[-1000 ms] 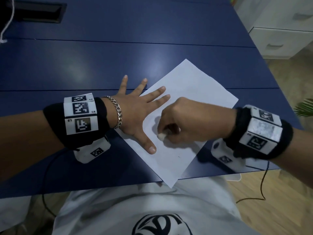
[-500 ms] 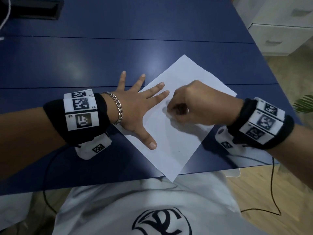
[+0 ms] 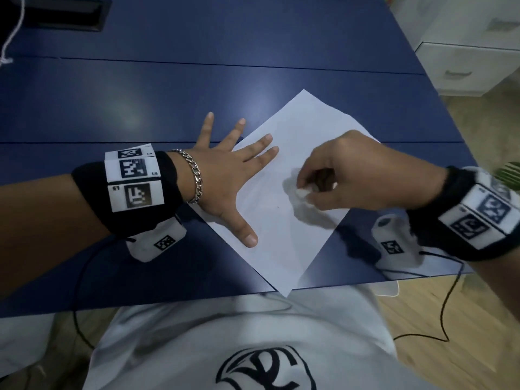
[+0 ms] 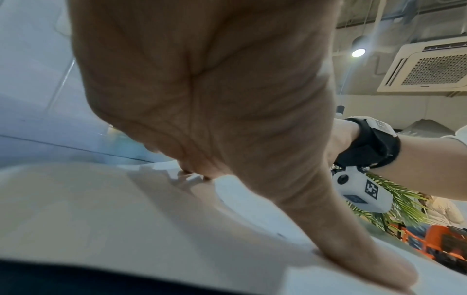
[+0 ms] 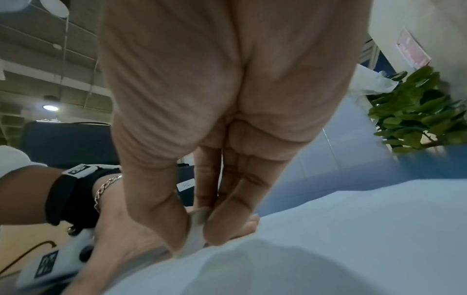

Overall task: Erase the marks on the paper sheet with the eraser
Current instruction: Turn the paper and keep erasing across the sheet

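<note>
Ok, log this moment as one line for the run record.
stage: erasing | left hand: flat, pressing paper sheet on blue table | right hand: pinches eraser on sheet | small mark remains

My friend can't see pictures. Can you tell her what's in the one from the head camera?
A right hand pinches a small white eraser against a paper sheet on a blue table. The left hand lies flat, fingers spread, on the sheet's left edge.

Blue desk (image 3: 197, 88) with a dark rectangular recess (image 3: 67, 16) at its far left corner. White drawer cabinet (image 3: 475, 60) beyond the right edge; green plant (image 5: 417, 111) nearby.
</note>
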Tool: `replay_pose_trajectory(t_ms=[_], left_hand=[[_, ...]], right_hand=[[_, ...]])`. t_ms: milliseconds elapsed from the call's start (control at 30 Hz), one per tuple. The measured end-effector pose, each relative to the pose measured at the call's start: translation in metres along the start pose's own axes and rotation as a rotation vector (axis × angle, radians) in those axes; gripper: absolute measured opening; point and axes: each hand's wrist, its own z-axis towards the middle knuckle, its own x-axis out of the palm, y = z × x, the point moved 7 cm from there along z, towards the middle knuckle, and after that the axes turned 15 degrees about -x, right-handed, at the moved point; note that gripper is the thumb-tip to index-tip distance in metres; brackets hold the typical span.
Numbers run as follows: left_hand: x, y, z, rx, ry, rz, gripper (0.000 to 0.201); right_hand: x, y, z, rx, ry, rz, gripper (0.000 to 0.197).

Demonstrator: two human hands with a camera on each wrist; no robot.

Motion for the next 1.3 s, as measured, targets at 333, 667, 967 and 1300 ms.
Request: replay_pose_trajectory(t_ms=[333,667,967,1300], left_hand=[[-0.004,-0.002,-0.001,0.054,-0.094,-0.078,0.137],[0.001,-0.004,0.002,0.087,-0.034,-0.089,0.145],[0.001,-0.003,0.003,0.068,-0.03,-0.08,0.151],[0.0,-0.003,0.002,0.057,-0.002,-0.064,0.153]], right_hand=[[0.022,-0.002,-0.027,0.026,0.057,0.042,0.01],[0.018,0.011,0.038,-0.024,-0.114,-0.048,0.014],[0.014,0.007,0.032,-0.07,-0.078,-0.053,0.01],[0.019,0.012,0.016,-0.056,0.011,-0.074,0.02]])
